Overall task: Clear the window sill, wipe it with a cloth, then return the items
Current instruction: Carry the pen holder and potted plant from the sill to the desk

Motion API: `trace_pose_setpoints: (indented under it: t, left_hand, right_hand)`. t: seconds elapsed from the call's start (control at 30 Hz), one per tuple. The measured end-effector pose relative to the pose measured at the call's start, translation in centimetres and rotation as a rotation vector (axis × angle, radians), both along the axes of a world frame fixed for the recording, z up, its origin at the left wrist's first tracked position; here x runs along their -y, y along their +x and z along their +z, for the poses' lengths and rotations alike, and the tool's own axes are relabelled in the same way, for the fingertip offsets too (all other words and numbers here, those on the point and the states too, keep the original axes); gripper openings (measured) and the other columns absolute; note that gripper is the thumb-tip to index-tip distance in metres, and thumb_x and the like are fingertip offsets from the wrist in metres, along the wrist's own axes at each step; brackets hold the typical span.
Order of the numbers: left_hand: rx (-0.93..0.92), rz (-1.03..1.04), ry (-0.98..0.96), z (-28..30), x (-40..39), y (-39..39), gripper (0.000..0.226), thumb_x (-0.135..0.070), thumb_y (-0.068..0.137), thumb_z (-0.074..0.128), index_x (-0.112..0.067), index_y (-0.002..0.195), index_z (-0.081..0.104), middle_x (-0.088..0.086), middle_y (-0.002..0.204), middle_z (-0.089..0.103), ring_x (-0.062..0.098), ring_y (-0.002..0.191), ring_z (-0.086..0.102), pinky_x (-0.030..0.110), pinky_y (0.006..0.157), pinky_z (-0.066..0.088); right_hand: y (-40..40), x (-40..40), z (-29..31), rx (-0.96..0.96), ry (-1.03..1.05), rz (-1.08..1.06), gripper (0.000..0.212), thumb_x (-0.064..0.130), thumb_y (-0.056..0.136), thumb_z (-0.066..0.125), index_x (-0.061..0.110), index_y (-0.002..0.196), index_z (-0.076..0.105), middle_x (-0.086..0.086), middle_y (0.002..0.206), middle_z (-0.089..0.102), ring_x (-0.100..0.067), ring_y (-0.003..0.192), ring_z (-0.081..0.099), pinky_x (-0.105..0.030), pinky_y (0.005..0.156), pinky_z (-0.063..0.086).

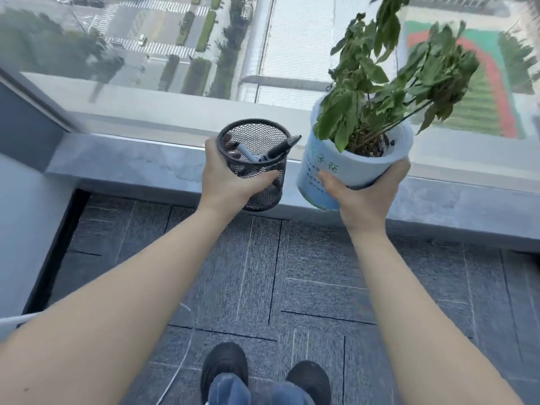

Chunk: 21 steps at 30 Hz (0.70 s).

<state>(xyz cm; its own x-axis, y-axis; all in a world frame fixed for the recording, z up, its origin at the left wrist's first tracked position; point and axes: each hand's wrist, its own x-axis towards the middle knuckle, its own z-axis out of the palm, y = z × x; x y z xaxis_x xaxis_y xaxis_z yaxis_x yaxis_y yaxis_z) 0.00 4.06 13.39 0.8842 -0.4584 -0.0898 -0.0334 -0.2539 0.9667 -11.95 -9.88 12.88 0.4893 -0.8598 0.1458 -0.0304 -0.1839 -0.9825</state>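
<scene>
My left hand (226, 179) grips a black mesh pen holder (260, 168) with markers (280, 149) inside, held in the air at the front edge of the grey window sill (131, 165). My right hand (365, 197) holds a pale blue plant pot (327, 171) with a leafy green plant (394, 77), tilted toward the left, also lifted above the sill. The sill surface shows faint cloudy smears near its middle. No cloth is in view.
Large window glass (175, 54) rises behind the sill, with streets and roofs far below. A grey wall (26, 206) closes the left end. Dark carpet tiles (292, 287) cover the floor, with my shoes (225, 366) and a thin white cable (184, 346) on it.
</scene>
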Motion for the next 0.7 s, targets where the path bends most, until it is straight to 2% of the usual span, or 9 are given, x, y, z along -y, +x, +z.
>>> trace_pose_setpoints:
  t: [0.07, 0.13, 0.27, 0.4, 0.5, 0.57, 0.63, 0.7]
  left_hand:
    - [-0.015, 0.014, -0.004, 4.4, -1.3, -0.5, 0.080, -0.034, 0.041, 0.078, -0.023, 0.108, 0.035, -0.021, 0.096, 0.049, -0.010, 0.091, 0.050, 0.002, 0.081, 0.041]
    - [-0.030, 0.038, -0.026, 9.4, -2.4, -0.8, 0.083, -0.039, 0.038, 0.075, -0.023, 0.109, 0.035, -0.022, 0.097, 0.049, -0.013, 0.091, 0.050, -0.003, 0.076, 0.039]
    - [-0.011, 0.055, -0.063, 19.6, -4.4, -1.7, 0.080, -0.042, 0.038, 0.073, -0.025, 0.107, 0.035, -0.020, 0.098, 0.049, -0.011, 0.092, 0.051, -0.003, 0.077, 0.039]
    - [0.038, 0.066, -0.092, 28.3, -7.0, -2.9, 0.078, -0.041, 0.039, 0.074, -0.027, 0.105, 0.036, -0.019, 0.099, 0.050, -0.011, 0.092, 0.052, -0.001, 0.077, 0.042]
    - [0.083, 0.117, -0.094, 32.7, -9.1, -4.3, 0.072, -0.024, 0.048, 0.082, -0.024, 0.103, 0.036, -0.015, 0.098, 0.051, -0.023, 0.084, 0.052, -0.006, 0.072, 0.039]
    - [0.134, 0.172, -0.086, 35.6, -11.0, -5.7, 0.072, -0.010, 0.056, 0.083, -0.018, 0.108, 0.035, -0.008, 0.103, 0.050, -0.014, 0.088, 0.052, -0.008, 0.071, 0.037]
    - [0.159, 0.220, -0.108, 38.2, -13.2, -7.5, 0.075, -0.011, 0.056, 0.083, -0.014, 0.114, 0.035, -0.007, 0.105, 0.050, 0.004, 0.098, 0.052, -0.004, 0.078, 0.040]
    - [0.176, 0.263, -0.132, 40.5, -15.8, -9.8, 0.082, -0.024, 0.050, 0.084, -0.011, 0.117, 0.036, -0.004, 0.107, 0.051, 0.014, 0.107, 0.051, 0.015, 0.094, 0.044]
  right_hand:
    - [-0.5, -1.0, 4.2, -0.004, -0.008, 0.034, 0.088, 0.036, 0.047, 0.077, 0.013, 0.116, 0.028, -0.002, 0.117, 0.042, -0.015, 0.113, 0.046, -0.028, 0.099, 0.046]
    - [-1.0, -2.2, 8.8, -0.011, -0.023, 0.064, 0.088, 0.036, 0.047, 0.077, 0.013, 0.116, 0.029, -0.001, 0.116, 0.042, -0.014, 0.111, 0.047, -0.031, 0.099, 0.046]
    - [-1.9, -4.6, 18.5, 0.018, -0.040, 0.108, 0.087, 0.035, 0.047, 0.078, 0.014, 0.116, 0.028, 0.014, 0.112, 0.041, 0.011, 0.105, 0.046, -0.020, 0.095, 0.046]
    - [-2.4, -6.3, 27.2, 0.066, -0.101, 0.151, 0.086, 0.035, 0.048, 0.079, 0.018, 0.116, 0.028, 0.014, 0.112, 0.041, 0.012, 0.104, 0.045, -0.017, 0.093, 0.045]
    - [-3.0, -7.7, 31.7, 0.093, -0.138, 0.196, 0.088, 0.035, 0.048, 0.079, 0.014, 0.117, 0.029, 0.013, 0.112, 0.041, 0.014, 0.103, 0.045, -0.016, 0.092, 0.044]
    - [-3.8, -9.1, 34.5, 0.112, -0.163, 0.238, 0.086, 0.035, 0.048, 0.079, 0.014, 0.116, 0.030, 0.013, 0.110, 0.041, 0.016, 0.101, 0.045, -0.014, 0.091, 0.044]
    - [-4.9, -10.9, 37.0, 0.122, -0.184, 0.282, 0.085, 0.036, 0.048, 0.078, 0.015, 0.114, 0.030, 0.013, 0.109, 0.042, 0.015, 0.100, 0.045, -0.015, 0.090, 0.044]
    - [-6.2, -13.1, 39.4, 0.130, -0.187, 0.325, 0.086, 0.038, 0.048, 0.078, 0.012, 0.116, 0.031, 0.008, 0.109, 0.043, 0.009, 0.102, 0.046, -0.019, 0.091, 0.045]
